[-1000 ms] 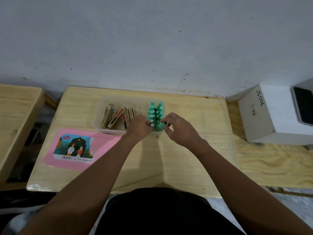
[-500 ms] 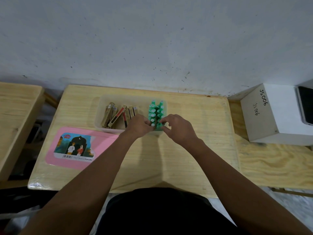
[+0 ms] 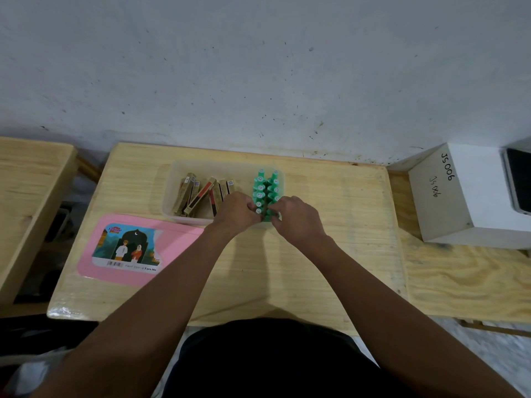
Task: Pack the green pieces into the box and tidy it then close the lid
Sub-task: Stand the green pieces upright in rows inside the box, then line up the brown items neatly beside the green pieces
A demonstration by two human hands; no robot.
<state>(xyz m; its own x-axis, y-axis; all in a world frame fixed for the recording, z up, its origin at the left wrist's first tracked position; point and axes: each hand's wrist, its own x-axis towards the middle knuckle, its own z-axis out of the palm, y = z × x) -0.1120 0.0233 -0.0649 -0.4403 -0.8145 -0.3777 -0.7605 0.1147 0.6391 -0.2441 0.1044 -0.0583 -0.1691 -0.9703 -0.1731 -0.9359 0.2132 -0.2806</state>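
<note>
My left grip (image 3: 240, 211) and right grip (image 3: 296, 218) meet at the near wall of the box (image 3: 178, 179), a clear plastic tub that stands toward the far edge of the worktop (image 3: 330, 254), about midway along it. The green pieces (image 3: 267, 188) are inside the box, at its right end. They stand upright in two close rows that run from the near wall to the far wall, with round white-marked tops facing up.

My left grip is clenched on the nearest piece of the left row, fingers curled in and the tips against its top. My right grip is curled round the near end of the right row, fingertips pinching the green plastic just beside my left fingers. The two grips almost touch each other over the rows. How many pieces each one holds I cannot tell, since my knuckles cover them.

The left part of the box holds brown packets (image 3: 198, 196), leaning against one another on their ends.

The lid (image 3: 178, 242) is off. It is pink, with a picture label, and lies flat on the worktop near the left edge, its far right corner just beside the near wall of the box.

A white carton (image 3: 465, 202) with handwritten marks sits well apart on a plywood board (image 3: 459, 277) past the right edge.
</note>
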